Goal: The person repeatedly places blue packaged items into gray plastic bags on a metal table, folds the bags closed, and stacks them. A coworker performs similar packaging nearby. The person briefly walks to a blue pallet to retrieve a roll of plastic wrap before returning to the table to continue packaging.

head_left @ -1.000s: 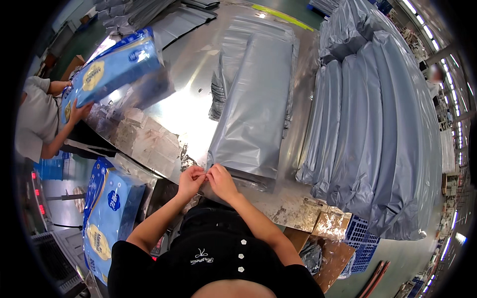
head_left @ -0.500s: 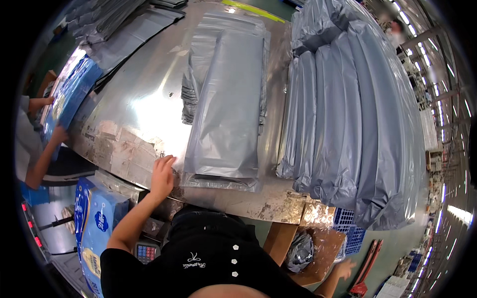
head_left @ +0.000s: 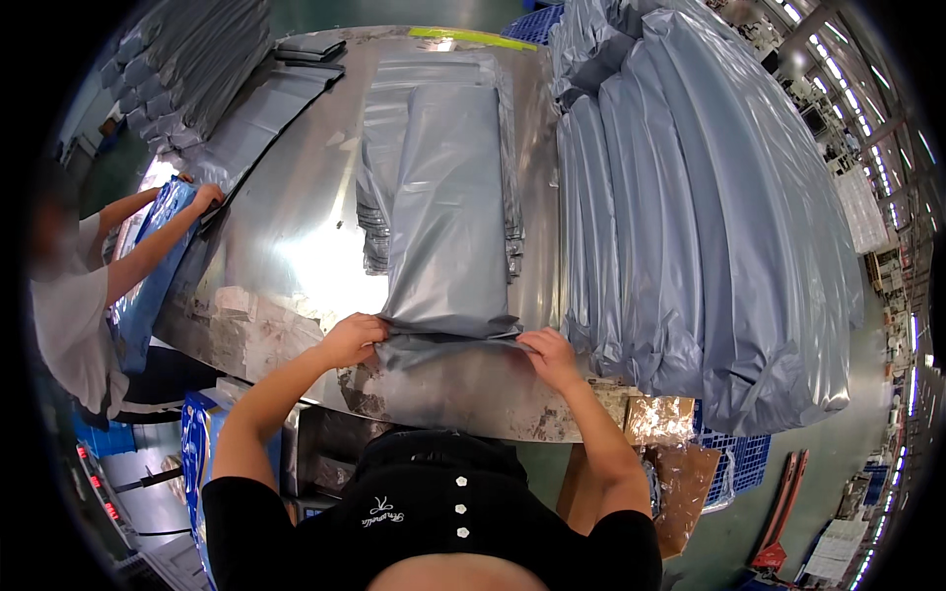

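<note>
From where I sit, the grey bag (head_left: 448, 217) looks light for its length and soft all over, so I'd expect it to bend and crumple at a touch rather than hold its shape; the shiny plastic will probably slide easily on the layers under it, and a hard tug might stretch or tear the thin edge. The corners of the near end seem the best hold, and that is where I have both hands: my left hand (head_left: 357, 338) pinches the left corner, my right hand (head_left: 550, 355) the right one, with the loose edge spread between them. The bag lies lengthwise on a pile of flat bags (head_left: 380, 148) in the middle of the metal table (head_left: 296, 197), left of a row of bulging bags (head_left: 729, 236). It is long, narrow and silvery, with soft wrinkles and bright glints, darker at the fold near the hands; whether anything is inside, I cannot tell
</note>
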A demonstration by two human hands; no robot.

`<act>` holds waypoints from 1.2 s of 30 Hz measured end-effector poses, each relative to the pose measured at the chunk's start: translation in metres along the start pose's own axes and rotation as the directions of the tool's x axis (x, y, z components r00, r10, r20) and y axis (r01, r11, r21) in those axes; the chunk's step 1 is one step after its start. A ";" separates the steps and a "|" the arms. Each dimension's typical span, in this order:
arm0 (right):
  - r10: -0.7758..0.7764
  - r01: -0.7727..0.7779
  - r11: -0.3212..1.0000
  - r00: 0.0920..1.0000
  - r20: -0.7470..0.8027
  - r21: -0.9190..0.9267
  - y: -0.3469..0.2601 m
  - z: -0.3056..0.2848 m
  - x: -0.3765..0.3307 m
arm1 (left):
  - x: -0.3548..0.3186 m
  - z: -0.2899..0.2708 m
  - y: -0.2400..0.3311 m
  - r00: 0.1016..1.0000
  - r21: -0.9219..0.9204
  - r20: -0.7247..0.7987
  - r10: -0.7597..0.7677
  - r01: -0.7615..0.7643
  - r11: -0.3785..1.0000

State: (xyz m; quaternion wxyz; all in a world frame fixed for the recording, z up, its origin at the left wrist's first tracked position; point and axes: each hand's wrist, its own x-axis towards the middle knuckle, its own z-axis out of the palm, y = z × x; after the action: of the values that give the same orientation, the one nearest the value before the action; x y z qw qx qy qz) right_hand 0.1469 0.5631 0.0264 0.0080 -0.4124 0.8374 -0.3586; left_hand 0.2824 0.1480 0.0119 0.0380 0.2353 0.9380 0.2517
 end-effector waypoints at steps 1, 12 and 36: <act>0.046 -0.038 0.993 0.997 -0.068 0.115 0.000 0.001 0.004 | 0.001 0.000 0.002 0.993 -0.115 -0.068 -0.100 0.091 0.989; 0.760 -0.491 0.593 0.602 -0.244 0.638 0.107 0.160 0.079 | 0.115 0.065 -0.026 0.388 -0.962 0.195 -0.901 -0.101 -0.252; 0.779 0.089 -0.208 0.617 0.110 0.974 0.048 -0.022 0.337 | 0.159 -0.007 -0.221 0.111 -0.594 -0.100 -0.989 0.790 0.149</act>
State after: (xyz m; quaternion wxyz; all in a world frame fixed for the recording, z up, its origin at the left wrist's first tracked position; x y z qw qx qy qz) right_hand -0.1146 0.3608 0.1088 0.1544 0.1506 0.3375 -0.9163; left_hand 0.0468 0.0498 -0.0826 0.0013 -0.4824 0.7770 0.4045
